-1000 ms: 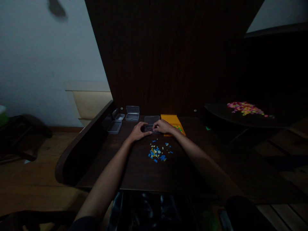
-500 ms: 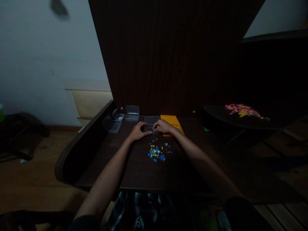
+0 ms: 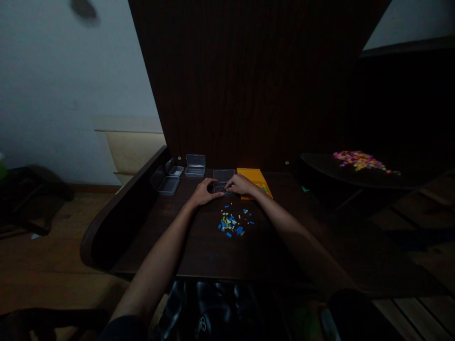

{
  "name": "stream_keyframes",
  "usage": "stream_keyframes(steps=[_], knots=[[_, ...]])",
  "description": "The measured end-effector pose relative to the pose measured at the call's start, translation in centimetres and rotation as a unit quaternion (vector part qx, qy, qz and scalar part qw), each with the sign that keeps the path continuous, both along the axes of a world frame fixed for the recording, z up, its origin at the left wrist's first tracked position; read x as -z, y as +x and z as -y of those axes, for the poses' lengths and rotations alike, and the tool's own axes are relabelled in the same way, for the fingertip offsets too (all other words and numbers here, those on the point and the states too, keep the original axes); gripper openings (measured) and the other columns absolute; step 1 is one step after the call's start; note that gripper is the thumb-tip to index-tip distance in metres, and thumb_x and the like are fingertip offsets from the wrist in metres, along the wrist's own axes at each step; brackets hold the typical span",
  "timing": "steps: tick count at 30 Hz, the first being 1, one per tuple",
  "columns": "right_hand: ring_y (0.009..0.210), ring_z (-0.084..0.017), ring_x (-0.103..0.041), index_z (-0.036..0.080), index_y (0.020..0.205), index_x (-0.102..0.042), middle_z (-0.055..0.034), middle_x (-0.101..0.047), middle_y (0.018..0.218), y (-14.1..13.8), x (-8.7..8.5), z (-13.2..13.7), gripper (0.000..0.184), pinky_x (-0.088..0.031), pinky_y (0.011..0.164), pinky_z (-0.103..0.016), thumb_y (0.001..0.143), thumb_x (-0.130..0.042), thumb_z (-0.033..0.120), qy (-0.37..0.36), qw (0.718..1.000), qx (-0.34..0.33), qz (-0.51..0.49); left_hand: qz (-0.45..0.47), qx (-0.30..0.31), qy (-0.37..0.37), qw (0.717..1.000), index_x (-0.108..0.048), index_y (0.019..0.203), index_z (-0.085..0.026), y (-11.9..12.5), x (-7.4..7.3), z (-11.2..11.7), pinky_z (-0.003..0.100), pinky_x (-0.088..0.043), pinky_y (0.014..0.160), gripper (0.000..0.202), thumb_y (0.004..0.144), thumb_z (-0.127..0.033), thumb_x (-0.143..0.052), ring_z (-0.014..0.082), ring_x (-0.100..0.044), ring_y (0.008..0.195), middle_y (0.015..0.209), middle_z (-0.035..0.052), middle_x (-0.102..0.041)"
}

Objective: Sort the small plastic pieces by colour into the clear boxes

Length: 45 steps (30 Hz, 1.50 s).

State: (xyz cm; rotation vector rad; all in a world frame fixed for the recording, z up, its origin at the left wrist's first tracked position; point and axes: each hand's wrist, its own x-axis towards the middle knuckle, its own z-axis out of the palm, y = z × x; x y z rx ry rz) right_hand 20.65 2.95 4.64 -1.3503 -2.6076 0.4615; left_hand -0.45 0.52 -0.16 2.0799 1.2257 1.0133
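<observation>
A clear plastic box (image 3: 223,176) stands on the dark wooden table, its lid raised at the back. My left hand (image 3: 204,192) grips the box at its left side, thumb along the front edge and fingers behind. Over the box's right part is my right hand (image 3: 240,184), fingertips pinched together and pointing down inside. Anything between those fingertips is too small to make out. Small dark shapes show faintly on the box floor. Nearer to me lies a loose pile of small blue, yellow and white toy bricks (image 3: 231,224).
Behind my right hand lies a yellow-orange case (image 3: 249,174) with green bits. Several open clear boxes, including one at the back (image 3: 195,171) and one at the left (image 3: 168,185), stand by the raised side panel (image 3: 121,208). Pink and yellow pieces (image 3: 362,160) cover part of a side shelf.
The view has shifted very slightly. My right fingertips have moved a little left and stay inside the box; my left hand keeps its hold.
</observation>
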Motion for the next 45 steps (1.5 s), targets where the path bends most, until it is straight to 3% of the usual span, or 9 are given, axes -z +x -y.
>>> stream_keyframes(steps=[10, 13, 15, 18, 21, 24, 36, 45], knots=[[0.087, -0.020, -0.066, 0.026, 0.107, -0.077, -0.0028, -0.073, 0.098, -0.1, -1.4, 0.7, 0.025, -0.043, 0.064, -0.021, 0.087, -0.066, 0.016, 0.008, 0.995, -0.024, 0.093, -0.001, 0.001, 0.010, 1.000, -0.062, 0.111, -0.018, 0.0, 0.2, -0.1, 0.039, -0.048, 0.096, 0.052, 0.069, -0.043, -0.080, 0.0259, -0.059, 0.109, 0.116, 0.0087, -0.062], [0.072, -0.018, -0.064, 0.024, 0.098, -0.079, -0.0031, -0.072, 0.082, -0.1, -1.8, 1.0, 0.018, -0.039, 0.057, -0.021, 0.094, -0.063, 0.031, -0.026, 0.994, -0.008, 0.110, 0.004, -0.002, 0.010, 1.000, -0.062, 0.110, -0.018, 0.1, 0.2, -0.1, 0.040, -0.048, 0.096, 0.051, 0.068, -0.042, -0.081, 0.0256, -0.059, 0.108, 0.115, 0.0082, -0.062], [0.064, -0.017, -0.061, 0.022, 0.093, -0.080, -0.0037, -0.069, 0.073, -0.1, -2.0, 1.2, 0.034, -0.036, 0.054, -0.022, 0.098, -0.056, 0.046, -0.043, 0.992, 0.001, 0.121, 0.006, -0.004, 0.007, 1.000, -0.062, 0.110, -0.019, 0.1, 0.2, -0.1, 0.040, -0.049, 0.096, 0.051, 0.068, -0.041, -0.081, 0.0255, -0.060, 0.107, 0.115, 0.0080, -0.062], [0.070, -0.019, -0.063, 0.026, 0.105, -0.077, -0.0044, -0.070, 0.080, 0.1, -1.9, 1.5, 0.038, -0.038, 0.057, -0.023, 0.098, -0.054, 0.055, -0.033, 0.992, -0.013, 0.119, 0.004, -0.003, 0.007, 1.000, -0.062, 0.110, -0.018, 0.0, 0.1, -0.1, 0.039, -0.049, 0.096, 0.051, 0.068, -0.042, -0.081, 0.0256, -0.060, 0.107, 0.115, 0.0082, -0.062], [0.088, -0.024, -0.065, 0.031, 0.122, -0.069, -0.0064, -0.071, 0.100, 0.3, -1.8, 1.8, 0.037, -0.043, 0.066, -0.025, 0.096, -0.057, 0.054, -0.015, 0.993, -0.029, 0.114, 0.003, -0.001, 0.009, 1.000, -0.062, 0.111, -0.018, 0.0, 0.1, 0.0, 0.040, -0.049, 0.097, 0.052, 0.070, -0.044, -0.080, 0.0259, -0.060, 0.107, 0.115, 0.0085, -0.062], [0.096, -0.027, -0.064, 0.031, 0.127, -0.066, -0.0085, -0.070, 0.109, 0.3, -1.8, 2.2, 0.039, -0.046, 0.072, -0.028, 0.097, -0.057, 0.053, -0.007, 0.992, -0.029, 0.121, 0.003, -0.002, 0.009, 1.000, -0.062, 0.111, -0.018, 0.0, 0.1, 0.0, 0.040, -0.049, 0.098, 0.053, 0.069, -0.043, -0.081, 0.0260, -0.060, 0.107, 0.115, 0.0085, -0.062], [0.103, -0.028, -0.064, 0.029, 0.128, -0.066, -0.0072, -0.069, 0.113, -0.4, -2.8, 3.2, 0.040, -0.049, 0.077, -0.028, 0.095, -0.061, 0.051, 0.029, 0.992, -0.035, 0.122, 0.003, 0.003, 0.021, 1.000, -0.063, 0.109, -0.018, 0.0, 0.5, -0.5, 0.040, -0.047, 0.100, 0.051, 0.068, -0.042, -0.081, 0.0260, -0.060, 0.108, 0.115, 0.0086, -0.062], [0.104, -0.031, -0.064, 0.025, 0.126, -0.066, -0.0091, -0.069, 0.113, -1.1, -2.2, 2.2, 0.048, -0.049, 0.078, -0.030, 0.088, -0.067, 0.054, 0.018, 0.986, -0.040, 0.164, 0.011, 0.014, 0.030, 0.999, -0.064, 0.106, -0.017, -0.1, 0.5, -0.5, 0.040, -0.049, 0.097, 0.049, 0.067, -0.040, -0.082, 0.0253, -0.061, 0.106, 0.112, 0.0085, -0.063]])
